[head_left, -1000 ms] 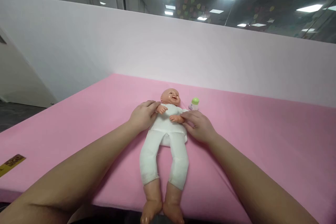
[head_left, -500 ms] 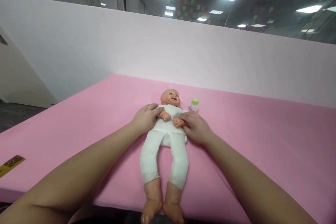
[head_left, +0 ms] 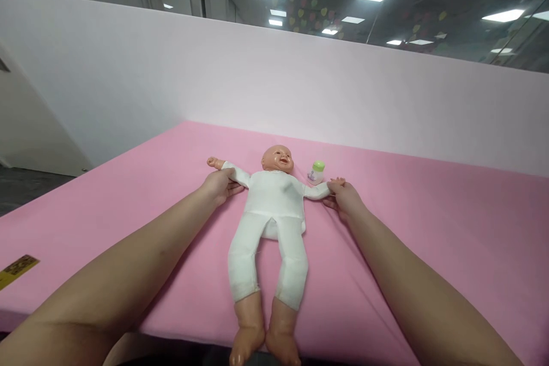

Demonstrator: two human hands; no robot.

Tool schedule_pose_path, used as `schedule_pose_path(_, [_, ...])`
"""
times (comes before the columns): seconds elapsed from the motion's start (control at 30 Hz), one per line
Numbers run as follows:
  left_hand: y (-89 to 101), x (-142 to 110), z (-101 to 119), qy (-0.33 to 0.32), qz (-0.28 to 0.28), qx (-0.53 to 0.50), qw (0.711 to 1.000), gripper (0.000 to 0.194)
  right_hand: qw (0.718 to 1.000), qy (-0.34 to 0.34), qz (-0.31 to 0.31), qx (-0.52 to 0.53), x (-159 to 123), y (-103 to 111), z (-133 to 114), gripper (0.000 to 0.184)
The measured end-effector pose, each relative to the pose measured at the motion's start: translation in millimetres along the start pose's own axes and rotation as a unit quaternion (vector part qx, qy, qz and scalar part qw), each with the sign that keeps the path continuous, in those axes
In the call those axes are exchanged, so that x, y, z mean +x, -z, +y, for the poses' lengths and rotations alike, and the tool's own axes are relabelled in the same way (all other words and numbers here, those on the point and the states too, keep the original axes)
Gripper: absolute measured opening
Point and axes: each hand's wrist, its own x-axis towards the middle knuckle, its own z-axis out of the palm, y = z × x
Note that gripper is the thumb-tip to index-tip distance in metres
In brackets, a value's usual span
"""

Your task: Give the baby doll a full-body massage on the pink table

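A baby doll [head_left: 275,197] with a white cloth body lies on its back, its head away from me and its feet at the near edge. Both doll arms are spread out to the sides. My left hand [head_left: 219,186] grips the doll's arm on the left, thumb on top and fingers underneath. On the other side, my right hand [head_left: 345,199] holds the doll's other arm near the wrist, the fingers partly tucked below it. Just beyond that arm stands a small clear bottle with a green cap [head_left: 316,172].
The doll rests on a pink padded surface [head_left: 429,229]. A white wall [head_left: 274,80] rises behind it, with glass above. At the left edge lies a yellow and black label [head_left: 18,270], and a pale door [head_left: 34,120] stands beyond.
My hands have moved apart, taking the doll's arms from over its chest out to both sides. The doll's body and the bottle have stayed in place.
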Motion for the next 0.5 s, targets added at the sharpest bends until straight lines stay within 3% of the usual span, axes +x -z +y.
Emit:
schedule_pose_path(0.1, [0.7, 1, 5, 0.029, 0.027, -0.039, 0.998, 0.035, 0.998, -0.062, -0.014, 0.005, 6, 2, 1, 0.030])
schedule_pose_path(0.27, [0.8, 5, 5, 0.040, 0.041, -0.059, 0.997, 0.037, 0.997, -0.067, -0.022, 0.013, 5, 2, 2, 0.036])
schedule_pose_path(0.33, [0.8, 5, 3, 0.005, 0.036, -0.020, 0.999, 0.038, 1.000, -0.011, -0.017, 0.018, 0, -1, 1, 0.048])
schedule_pose_path(0.4, [0.4, 0, 3, -0.065, 0.039, 0.041, 0.996, 0.038, 0.996, 0.086, -0.019, 0.010, -9, -5, -2, 0.062])
schedule_pose_path(0.5, [-1.9, -15, 5, -0.217, 0.031, 0.174, 0.960, 0.037, 0.968, 0.240, -0.048, -0.055, -33, -13, -11, 0.067])
